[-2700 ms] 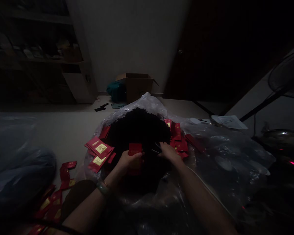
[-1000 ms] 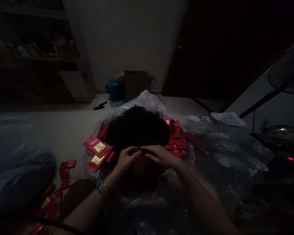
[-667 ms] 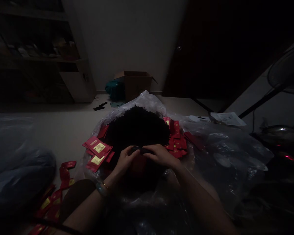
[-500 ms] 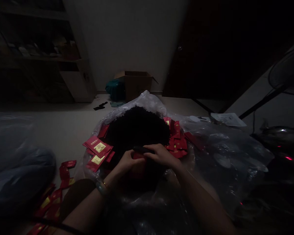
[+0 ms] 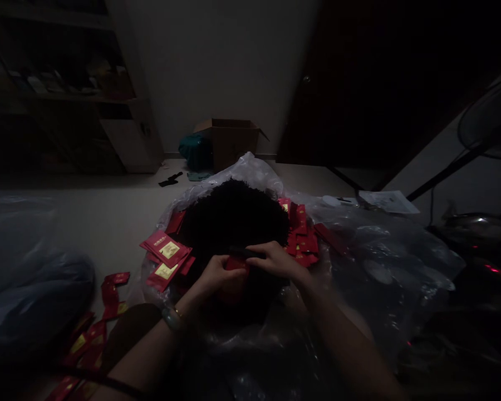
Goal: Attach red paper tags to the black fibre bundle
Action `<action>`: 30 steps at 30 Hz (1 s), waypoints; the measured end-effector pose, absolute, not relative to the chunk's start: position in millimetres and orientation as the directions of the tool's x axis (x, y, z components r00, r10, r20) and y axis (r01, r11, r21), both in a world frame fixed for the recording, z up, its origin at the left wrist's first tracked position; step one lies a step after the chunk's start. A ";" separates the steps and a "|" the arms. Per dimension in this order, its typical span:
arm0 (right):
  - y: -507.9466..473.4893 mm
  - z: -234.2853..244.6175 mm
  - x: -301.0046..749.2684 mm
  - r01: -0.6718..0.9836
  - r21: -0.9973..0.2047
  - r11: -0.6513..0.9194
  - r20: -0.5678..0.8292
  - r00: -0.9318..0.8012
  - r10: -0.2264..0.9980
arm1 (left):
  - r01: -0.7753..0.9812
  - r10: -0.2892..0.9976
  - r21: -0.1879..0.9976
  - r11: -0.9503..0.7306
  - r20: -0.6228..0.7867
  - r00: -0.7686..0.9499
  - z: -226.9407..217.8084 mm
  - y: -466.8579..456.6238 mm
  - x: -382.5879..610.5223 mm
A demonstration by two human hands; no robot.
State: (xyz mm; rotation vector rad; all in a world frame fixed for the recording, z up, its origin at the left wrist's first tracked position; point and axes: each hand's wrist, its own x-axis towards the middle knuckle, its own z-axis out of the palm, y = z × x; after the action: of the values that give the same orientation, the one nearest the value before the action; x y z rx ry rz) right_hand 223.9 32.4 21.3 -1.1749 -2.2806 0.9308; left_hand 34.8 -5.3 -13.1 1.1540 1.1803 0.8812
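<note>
- Packet [image 5: 234, 289], red, is held in the left hand just before the near side of the heap; too dim to tell whether its top is closed.
- Left hand [image 5: 212, 276]: fingers pinch the packet, thumb across its near face, the others hidden behind.
- Right hand [image 5: 275, 260]: fingers grip a dark tool [image 5: 239, 252], which reaches left to the packet's top edge; whether the two touch I cannot tell.
- Risk: if the left pinch slackens while the tool bears on that edge, the packet could tilt or slip; were its top unsealed, some contents might spill. Poor light makes misalignment likelier.
- Changed: in the earliest frame the right hand was apart, to the right; now it is close beside the left. A second ago the left thumb was up by the tool; now it lies lower, on the packet.
- Left packets [image 5: 167, 252] and right packets [image 5: 303, 231] flank the heap [image 5: 236, 214], lying as before.
- Farther, a plastic sheet [image 5: 250, 165] rises behind the heap; beyond stands a box [image 5: 235, 143].
</note>
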 end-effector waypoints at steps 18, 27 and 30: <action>27.9 17.7 214.6 0.598 -0.687 0.413 0.021 -0.552 0.834 | 0.009 0.998 0.998 0.056 -0.056 -0.025 -10.4 0.6 30.5; 32.6 11.1 216.0 0.580 -0.717 0.387 0.015 -0.542 0.840 | -0.080 0.992 0.989 0.125 -0.126 -0.010 -9.5 0.0 32.2; 35.5 7.9 218.0 0.541 -0.764 0.351 -0.009 -0.553 0.833 | -0.131 0.982 0.976 0.174 -0.163 0.093 -10.6 0.7 32.0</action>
State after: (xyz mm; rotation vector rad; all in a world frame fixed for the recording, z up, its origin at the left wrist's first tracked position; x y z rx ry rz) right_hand 218.0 35.5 7.9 -1.2061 -2.2370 1.0457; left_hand 32.0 0.7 -10.6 1.0221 1.1239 1.0886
